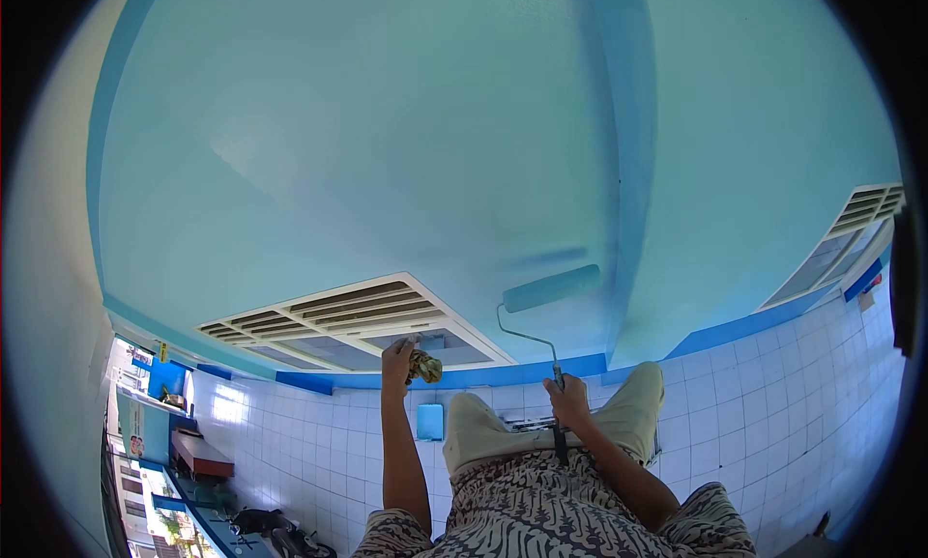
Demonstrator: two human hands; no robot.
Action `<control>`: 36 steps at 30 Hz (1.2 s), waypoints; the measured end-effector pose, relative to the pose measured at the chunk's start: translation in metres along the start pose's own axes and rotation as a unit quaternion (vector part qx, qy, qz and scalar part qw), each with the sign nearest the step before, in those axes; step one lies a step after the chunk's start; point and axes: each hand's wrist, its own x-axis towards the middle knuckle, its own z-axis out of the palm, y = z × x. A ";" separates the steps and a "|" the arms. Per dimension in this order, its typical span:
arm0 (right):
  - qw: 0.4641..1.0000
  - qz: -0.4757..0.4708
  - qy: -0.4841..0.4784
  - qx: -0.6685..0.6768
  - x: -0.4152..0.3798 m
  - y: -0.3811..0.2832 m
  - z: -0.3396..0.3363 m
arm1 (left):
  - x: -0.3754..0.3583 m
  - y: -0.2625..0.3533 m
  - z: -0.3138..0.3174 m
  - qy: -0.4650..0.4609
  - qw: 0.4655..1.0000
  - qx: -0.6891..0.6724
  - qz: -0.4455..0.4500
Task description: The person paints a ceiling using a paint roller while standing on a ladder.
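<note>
My right hand (568,401) is closed around the dark handle of a paint roller (551,288). Its thin wire frame bends up to a long, pale blue-green sleeve, which lies close against the turquoise wall (387,152). Just above the sleeve, a darker blue streak or shadow shows on the wall. A crumpled, patterned yellow-brown rag (425,367) is gripped in my left hand (396,357). That hand overlaps the lower edge of a white louvred window (367,312) in this view.
A blue vertical band (623,162) runs down the wall right of the roller. Another louvred window (839,241) is at far right. White tiles (754,403) cover the floor, with a light-blue container (430,422) near my legs. A motorcycle (275,531) and a reddish-brown bench (201,455) stand at lower left.
</note>
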 end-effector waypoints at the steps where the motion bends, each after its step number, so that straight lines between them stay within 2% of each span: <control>1: 1.000 0.002 -0.007 -0.001 -0.007 -0.004 -0.002 | 0.011 -0.014 -0.003 -0.014 0.999 0.027 0.010; 2: 0.996 0.078 -0.035 0.018 -0.014 -0.015 -0.010 | 0.022 -0.027 -0.005 -0.009 1.000 0.026 0.006; 3: 0.986 0.152 -0.061 0.036 -0.018 -0.023 -0.014 | 0.035 -0.039 -0.008 -0.017 0.995 0.096 0.001; 4: 0.983 0.164 -0.076 0.024 -0.017 -0.011 -0.011 | 0.050 -0.049 -0.010 -0.025 0.986 0.163 -0.003; 5: 0.984 0.160 -0.080 0.019 -0.017 -0.006 -0.010 | 0.063 -0.058 -0.013 -0.020 0.987 0.157 -0.003; 7: 0.959 0.243 -0.126 0.072 -0.017 0.005 -0.010 | 0.087 -0.075 -0.019 -0.002 0.960 0.278 0.036; 8: 0.960 0.241 -0.129 0.065 -0.018 0.012 -0.009 | 0.099 -0.080 -0.025 0.002 0.962 0.271 0.034; 10: 0.954 0.261 -0.139 0.045 -0.015 0.034 -0.003 | 0.123 -0.079 -0.033 0.039 0.890 0.446 0.088; 11: 0.954 0.260 -0.141 0.037 -0.015 0.046 -0.001 | 0.133 -0.077 -0.037 0.041 0.893 0.440 0.084; 12: 0.947 0.283 -0.147 0.026 -0.013 0.062 0.001 | 0.140 -0.073 -0.041 0.053 0.870 0.483 0.090; 13: 0.940 0.306 -0.151 0.015 -0.011 0.064 0.003 | 0.148 -0.069 -0.045 0.064 0.843 0.525 0.096; 14: 0.940 0.307 -0.152 0.008 -0.008 0.066 0.005 | 0.155 -0.065 -0.049 0.064 0.847 0.520 0.093; 17: 0.925 0.349 -0.150 0.014 -0.005 0.060 0.000 | 0.184 -0.072 -0.059 0.060 0.798 0.591 0.097; 23: 0.911 0.387 -0.141 0.037 -0.011 0.052 -0.009 | 0.205 -0.056 -0.064 0.010 0.790 0.603 0.113; 25: 0.901 0.424 -0.093 -0.012 -0.013 0.042 -0.011 | 0.217 -0.063 -0.064 -0.014 0.788 0.605 0.110; 27: 0.900 0.426 -0.079 -0.045 -0.015 0.041 -0.012 | 0.225 -0.069 -0.061 -0.039 0.789 0.604 0.109; 29: 0.902 0.417 -0.068 -0.086 -0.018 0.043 -0.013 | 0.231 -0.075 -0.056 -0.019 0.807 0.582 0.102; 32: 0.903 0.421 -0.043 -0.077 -0.025 0.059 -0.020 | 0.246 -0.078 -0.051 -0.026 0.797 0.595 0.099; 35: 0.910 0.405 -0.033 -0.084 -0.031 0.047 -0.025 | 0.255 -0.078 -0.050 -0.037 0.793 0.599 0.106; 36: 0.910 0.388 -0.019 -0.143 -0.032 0.044 -0.025 | 0.260 -0.080 -0.052 -0.039 0.802 0.587 0.099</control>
